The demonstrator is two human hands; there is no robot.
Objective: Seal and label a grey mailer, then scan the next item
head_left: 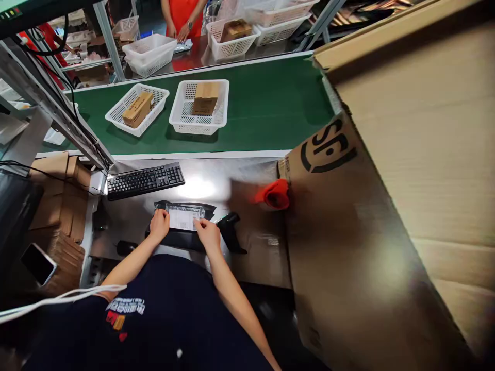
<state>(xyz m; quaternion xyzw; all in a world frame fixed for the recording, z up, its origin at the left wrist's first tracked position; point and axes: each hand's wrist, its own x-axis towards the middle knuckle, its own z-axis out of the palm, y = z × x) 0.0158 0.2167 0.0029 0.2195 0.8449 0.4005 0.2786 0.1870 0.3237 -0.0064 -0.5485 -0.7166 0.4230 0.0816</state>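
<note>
My left hand (160,225) is closed at the left edge of a white printed shipping label (181,219). At its right edge, the fingers of my right hand (209,235) pinch the lower corner. Beneath the label lies a black plastic mailing bag (176,239) on the metal bench, with shiny clear film showing along the label's top. What is inside the bag is hidden. A black handheld scanner (231,229) stands just right of my right hand. Behind the bag sits a black keyboard (145,180), and a computer mouse (126,248) is left of my left forearm.
Two white baskets (199,125) (136,129) with brown boxes sit on the green conveyor belt (270,108). A large cardboard carton (332,232) stands at my right, beside a red roll (275,195). A phone (38,264) lies at left. Across the belt is a person in red (183,18).
</note>
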